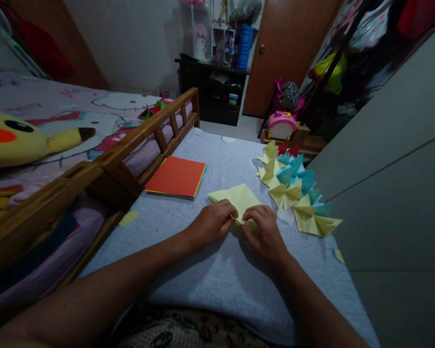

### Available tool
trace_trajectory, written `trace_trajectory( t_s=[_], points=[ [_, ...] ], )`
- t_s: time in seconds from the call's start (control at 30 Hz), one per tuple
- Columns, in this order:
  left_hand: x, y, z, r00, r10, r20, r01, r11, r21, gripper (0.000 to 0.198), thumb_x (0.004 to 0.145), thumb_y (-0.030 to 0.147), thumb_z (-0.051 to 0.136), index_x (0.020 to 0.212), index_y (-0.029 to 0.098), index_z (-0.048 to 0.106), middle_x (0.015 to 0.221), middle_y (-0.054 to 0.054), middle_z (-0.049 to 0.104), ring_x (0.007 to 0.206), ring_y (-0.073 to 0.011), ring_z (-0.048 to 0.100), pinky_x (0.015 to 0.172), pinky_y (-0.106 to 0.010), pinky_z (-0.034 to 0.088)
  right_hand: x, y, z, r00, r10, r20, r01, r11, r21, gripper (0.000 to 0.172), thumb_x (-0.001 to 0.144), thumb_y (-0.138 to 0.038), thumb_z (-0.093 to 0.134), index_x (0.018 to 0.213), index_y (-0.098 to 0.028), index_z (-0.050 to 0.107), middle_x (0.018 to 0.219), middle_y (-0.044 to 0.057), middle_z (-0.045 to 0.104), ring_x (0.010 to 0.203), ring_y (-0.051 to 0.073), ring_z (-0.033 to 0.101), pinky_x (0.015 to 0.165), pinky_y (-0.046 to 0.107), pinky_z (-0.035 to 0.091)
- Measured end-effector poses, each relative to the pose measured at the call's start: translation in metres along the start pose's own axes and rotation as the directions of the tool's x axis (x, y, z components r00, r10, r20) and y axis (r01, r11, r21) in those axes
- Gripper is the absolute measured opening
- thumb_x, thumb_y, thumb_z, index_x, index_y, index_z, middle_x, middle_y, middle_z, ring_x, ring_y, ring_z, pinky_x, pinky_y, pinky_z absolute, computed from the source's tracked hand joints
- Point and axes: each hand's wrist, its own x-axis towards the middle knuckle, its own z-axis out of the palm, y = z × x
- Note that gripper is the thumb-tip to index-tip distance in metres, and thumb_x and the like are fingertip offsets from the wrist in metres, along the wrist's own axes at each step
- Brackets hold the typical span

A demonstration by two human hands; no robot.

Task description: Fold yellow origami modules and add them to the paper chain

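Note:
A pale yellow sheet of origami paper lies in front of me, partly folded, its far corners spread on the cloth. My left hand pinches its near edge from the left, thumb against fingers. From the right, my right hand grips the same edge a short way off, fingers curled on top and thumb below. Part of the fold is hidden under my fingers. To the right stand folded yellow paper pieces in a row, with folded teal paper pieces beside them and red ones behind.
A stack of coloured paper, orange on top, lies left of my hands on the blue-grey cloth. A wooden bed rail borders the left side; a pale cabinet stands close on the right. Beyond are a pink toy case and a dark shelf.

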Motion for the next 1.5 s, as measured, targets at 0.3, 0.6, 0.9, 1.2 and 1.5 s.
trace_trajectory(
  t_s=[0.3, 0.6, 0.9, 1.2, 1.5],
  points=[
    [-0.004, -0.019, -0.017, 0.997, 0.015, -0.079, -0.036, 0.963, -0.266, 0.026, 0.070, 0.000, 0.043, 0.081, 0.021, 0.055, 0.100, -0.005, 0.063, 0.101, -0.0181, 0.060, 0.093, -0.036, 0.051, -0.007, 0.014, -0.015, 0.999, -0.030, 0.037, 0.041, 0.943, -0.330, 0.054, 0.084, -0.020, 0.062, 0.137, -0.028, 0.054, 0.145, 0.011, 0.050, 0.144, 0.035, 0.031, 0.117, 0.063, 0.013],
    [-0.007, -0.042, -0.011, 0.980, 0.138, -0.145, -0.129, 0.989, 0.067, 0.024, 0.082, -0.002, 0.049, 0.090, 0.017, 0.062, 0.131, -0.013, 0.058, 0.122, -0.0222, 0.057, 0.099, -0.039, 0.051, -0.007, 0.014, -0.010, 0.971, -0.230, -0.059, 0.205, 0.939, -0.275, 0.015, 0.092, -0.014, 0.057, 0.089, -0.025, 0.067, 0.121, 0.003, 0.071, 0.136, 0.027, 0.048, 0.119, 0.059, 0.016],
    [-0.029, -0.020, -0.006, 0.968, 0.248, -0.037, -0.191, 0.825, 0.532, 0.027, 0.093, 0.014, 0.058, 0.119, 0.020, 0.064, 0.142, -0.009, 0.058, 0.134, -0.0306, 0.045, 0.107, -0.047, 0.038, -0.005, 0.009, 0.003, 0.945, -0.324, -0.049, 0.321, 0.945, -0.062, 0.015, 0.093, -0.010, 0.054, 0.096, -0.019, 0.065, 0.103, 0.008, 0.075, 0.102, 0.023, 0.067, 0.102, 0.045, 0.046],
    [-0.040, -0.031, -0.010, 0.948, 0.313, -0.058, -0.222, 0.783, 0.582, 0.010, 0.094, 0.019, 0.064, 0.085, 0.021, 0.069, 0.126, -0.005, 0.069, 0.118, -0.0280, 0.055, 0.097, -0.042, 0.039, -0.006, -0.002, 0.000, 0.959, -0.282, 0.034, 0.280, 0.958, 0.055, 0.011, 0.091, -0.012, 0.056, 0.091, -0.017, 0.066, 0.097, 0.011, 0.074, 0.091, 0.023, 0.067, 0.082, 0.038, 0.054],
    [-0.036, -0.028, -0.005, 0.940, 0.340, -0.038, -0.288, 0.848, 0.444, 0.015, 0.101, 0.025, 0.055, 0.093, 0.019, 0.066, 0.107, -0.005, 0.071, 0.105, -0.0224, 0.060, 0.091, -0.037, 0.042, -0.011, 0.000, 0.006, 0.987, -0.142, 0.069, 0.122, 0.965, 0.234, 0.018, 0.094, -0.015, 0.052, 0.098, -0.018, 0.069, 0.100, 0.009, 0.074, 0.090, 0.019, 0.068, 0.079, 0.033, 0.056]
  ],
)
